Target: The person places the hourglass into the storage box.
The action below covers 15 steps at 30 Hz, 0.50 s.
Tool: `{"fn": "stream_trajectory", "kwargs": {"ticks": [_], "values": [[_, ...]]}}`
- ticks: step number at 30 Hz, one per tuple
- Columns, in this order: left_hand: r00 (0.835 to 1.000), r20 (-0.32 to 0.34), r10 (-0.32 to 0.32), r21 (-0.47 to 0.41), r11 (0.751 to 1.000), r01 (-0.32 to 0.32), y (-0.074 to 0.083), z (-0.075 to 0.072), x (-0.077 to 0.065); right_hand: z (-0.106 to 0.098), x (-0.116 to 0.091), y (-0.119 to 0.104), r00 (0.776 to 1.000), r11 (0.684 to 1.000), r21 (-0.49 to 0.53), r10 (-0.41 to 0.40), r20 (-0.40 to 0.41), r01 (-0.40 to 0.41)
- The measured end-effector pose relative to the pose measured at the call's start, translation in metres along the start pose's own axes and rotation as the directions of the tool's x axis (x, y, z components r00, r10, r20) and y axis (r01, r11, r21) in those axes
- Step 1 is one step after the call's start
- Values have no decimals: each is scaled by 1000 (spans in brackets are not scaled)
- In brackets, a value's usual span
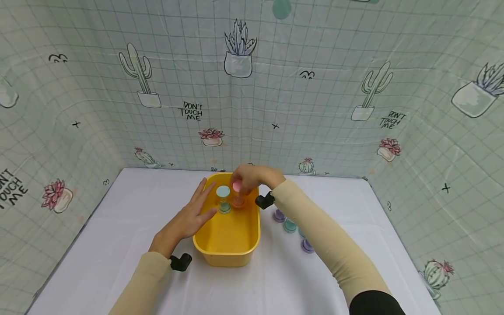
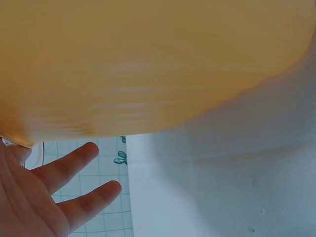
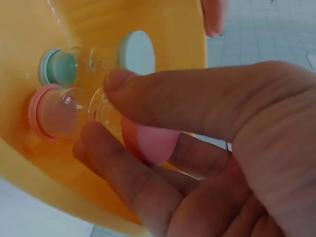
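Note:
A yellow plastic bin stands on the white table between both hands. Inside it, toward the far end, my right hand grips a pink-ended hourglass near its upper cap, thumb on one side and fingers on the other. The pink lower base is close over the bin floor. Just left of it a teal-ended hourglass stands upright. My left hand is at the bin's left rim with its fingers spread and holds nothing; in the left wrist view two straight fingers show below the bin wall.
Right of the bin, several small round pieces lie on the table, among them a purple one, a teal one and a nearer purple one; the right sleeve partly covers this group. A grid-patterned curtain rises behind the table.

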State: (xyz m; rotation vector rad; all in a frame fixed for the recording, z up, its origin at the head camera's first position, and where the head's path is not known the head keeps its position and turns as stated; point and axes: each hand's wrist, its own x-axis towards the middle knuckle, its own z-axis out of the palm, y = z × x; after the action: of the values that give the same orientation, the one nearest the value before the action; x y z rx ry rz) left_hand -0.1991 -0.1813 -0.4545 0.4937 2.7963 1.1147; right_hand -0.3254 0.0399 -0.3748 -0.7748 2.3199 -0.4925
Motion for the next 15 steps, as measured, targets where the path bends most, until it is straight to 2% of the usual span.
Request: {"fn": "stream_trajectory", "kwargs": {"ticks": [6, 15], "values": [[1000, 6, 5, -6, 1000, -5, -1, 1, 0, 7, 4, -4, 999, 982, -182, 42, -11, -43], [1000, 3, 5, 5, 1000, -5, -2, 0, 2, 12, 11, -5, 995, 979, -175, 104, -5, -103]]}}
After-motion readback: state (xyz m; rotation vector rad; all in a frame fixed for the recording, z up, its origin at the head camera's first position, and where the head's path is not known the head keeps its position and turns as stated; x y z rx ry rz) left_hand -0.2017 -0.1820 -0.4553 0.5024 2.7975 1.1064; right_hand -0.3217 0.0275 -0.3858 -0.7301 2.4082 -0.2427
